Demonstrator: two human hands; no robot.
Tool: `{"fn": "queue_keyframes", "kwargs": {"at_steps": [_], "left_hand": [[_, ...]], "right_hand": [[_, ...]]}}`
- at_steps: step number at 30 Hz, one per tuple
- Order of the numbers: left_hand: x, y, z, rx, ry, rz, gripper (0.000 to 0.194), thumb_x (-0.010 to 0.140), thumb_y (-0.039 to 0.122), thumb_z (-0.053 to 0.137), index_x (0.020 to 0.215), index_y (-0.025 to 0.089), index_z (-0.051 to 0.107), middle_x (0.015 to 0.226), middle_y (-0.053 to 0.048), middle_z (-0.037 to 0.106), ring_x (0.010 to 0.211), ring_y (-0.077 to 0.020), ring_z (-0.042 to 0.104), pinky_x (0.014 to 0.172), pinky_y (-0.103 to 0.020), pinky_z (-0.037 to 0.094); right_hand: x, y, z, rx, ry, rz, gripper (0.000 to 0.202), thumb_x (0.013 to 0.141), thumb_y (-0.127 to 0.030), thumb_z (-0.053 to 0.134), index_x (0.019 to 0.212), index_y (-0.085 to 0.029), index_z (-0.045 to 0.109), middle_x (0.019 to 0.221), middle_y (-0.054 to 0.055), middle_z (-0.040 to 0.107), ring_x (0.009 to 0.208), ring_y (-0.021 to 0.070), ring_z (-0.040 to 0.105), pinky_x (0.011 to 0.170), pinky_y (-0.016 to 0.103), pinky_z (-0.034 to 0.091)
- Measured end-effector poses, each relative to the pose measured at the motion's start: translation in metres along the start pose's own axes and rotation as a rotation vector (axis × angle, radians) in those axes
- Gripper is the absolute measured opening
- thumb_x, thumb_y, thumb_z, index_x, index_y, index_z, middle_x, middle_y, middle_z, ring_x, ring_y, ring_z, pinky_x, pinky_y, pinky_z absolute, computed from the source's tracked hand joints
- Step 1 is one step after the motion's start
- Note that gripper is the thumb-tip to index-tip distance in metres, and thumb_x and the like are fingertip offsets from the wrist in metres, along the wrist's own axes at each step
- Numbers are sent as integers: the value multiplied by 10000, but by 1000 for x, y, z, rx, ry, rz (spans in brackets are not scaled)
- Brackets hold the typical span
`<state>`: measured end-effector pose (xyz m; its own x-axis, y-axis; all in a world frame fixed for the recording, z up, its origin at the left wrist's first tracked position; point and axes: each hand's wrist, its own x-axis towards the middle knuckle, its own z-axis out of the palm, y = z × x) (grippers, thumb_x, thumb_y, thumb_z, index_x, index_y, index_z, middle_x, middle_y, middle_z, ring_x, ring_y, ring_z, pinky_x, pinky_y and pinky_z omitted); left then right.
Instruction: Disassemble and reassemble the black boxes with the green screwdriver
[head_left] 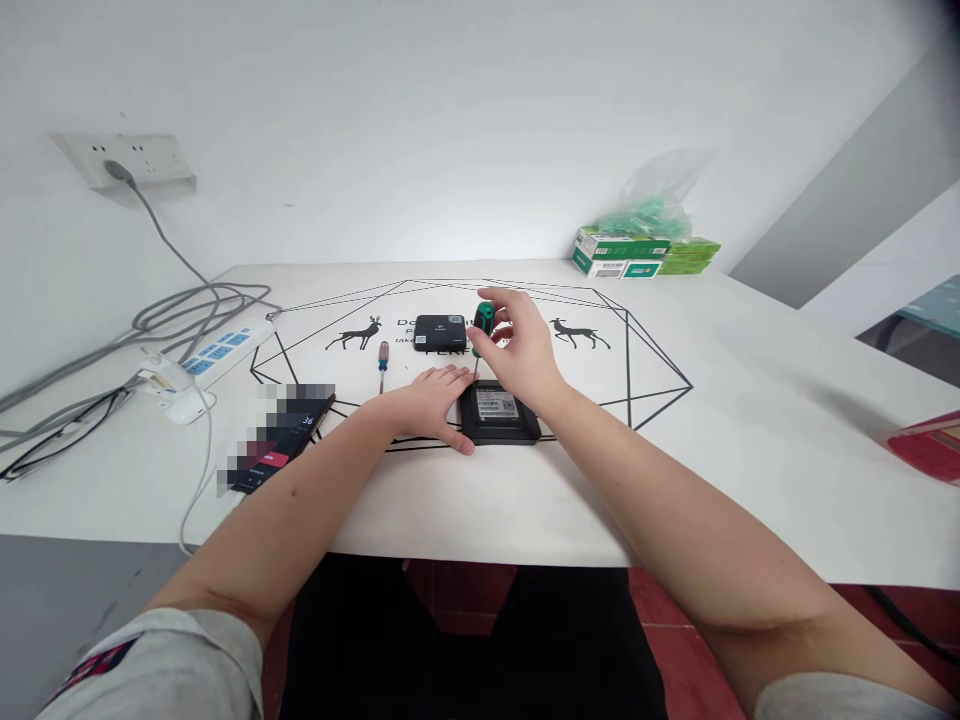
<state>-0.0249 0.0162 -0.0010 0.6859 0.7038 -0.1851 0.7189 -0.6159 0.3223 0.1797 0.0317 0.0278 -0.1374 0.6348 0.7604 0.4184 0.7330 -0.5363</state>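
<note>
Bracing the black device [499,410], the left hand [433,405] lies open along its left edge. The right hand [523,340] grips a green-handled screwdriver [486,317], nearly upright at the device's far left corner; whether the tip touches is too small to tell. Screw work seems in hand, and turning would call for steady, straight pressure. Beyond lie a red-handled screwdriver [383,355] and a black box [439,333].

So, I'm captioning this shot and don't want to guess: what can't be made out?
All in the head view:
- Green screwdriver: tip too small to tell whether it sits in a screw.
- Black device: part of its left side is hidden by the left hand.
- White label: print too small to read.
- Phone: partly masked by pixelation.
- Red object: cut off by the right edge.
</note>
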Motion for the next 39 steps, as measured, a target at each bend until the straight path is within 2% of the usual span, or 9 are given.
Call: {"fn": "queue_keyframes", "kwargs": {"at_steps": [10,15,22,27,30,34,39], "left_hand": [[0,0,-1,5,-5,14,1431,722,999,669,1782,178,168,1854,-215,201,1706,-489,143,1377,-613,150],[1,-1,1,-9,6,14,1425,730,999,660,1780,166,176,1853,-227,194,1704,-489,146,1373,-616,151],[0,1,0,-15,8,8,1436,721,992,683,1786,183,160,1855,-209,207,1703,-498,147,1371,-619,168],[-1,3,-2,-15,-4,-4,1425,725,981,688,1789,194,159,1853,-204,217,1696,-512,159,1363,-628,178],[-1,3,-3,-12,-9,-8,1431,728,979,689,1789,181,155,1858,-212,193,1700,-506,146,1369,-623,165],[0,2,-3,-5,-13,-4,1444,730,987,679,1789,165,142,1864,-225,152,1709,-493,130,1373,-619,161],[-1,3,-3,-14,-20,-6,1449,730,987,677,1793,170,129,1867,-221,139,1711,-487,128,1376,-615,155]], "right_hand": [[0,-1,-2,10,35,22,450,906,-274,687,1351,-290,621,1247,76,704,938,223,669,742,418,663],[-1,0,-1,29,3,37,433,893,-274,679,1324,-282,631,1272,90,725,951,231,691,751,431,671],[-2,-3,0,143,-48,72,387,925,-227,575,1301,-295,641,1256,73,747,1052,245,711,894,495,681],[-2,-4,0,65,-13,30,331,916,-359,736,1237,-295,688,1231,85,632,1036,249,658,836,459,661],[-1,-3,0,45,4,29,360,906,-319,739,1259,-297,675,1152,64,612,967,230,643,814,446,646],[-2,-3,0,77,16,49,466,899,-244,675,1353,-307,588,1160,53,661,959,225,659,808,436,637],[-1,-4,1,122,34,75,466,879,-233,661,1332,-291,565,1142,50,681,960,221,679,812,433,638]]}}
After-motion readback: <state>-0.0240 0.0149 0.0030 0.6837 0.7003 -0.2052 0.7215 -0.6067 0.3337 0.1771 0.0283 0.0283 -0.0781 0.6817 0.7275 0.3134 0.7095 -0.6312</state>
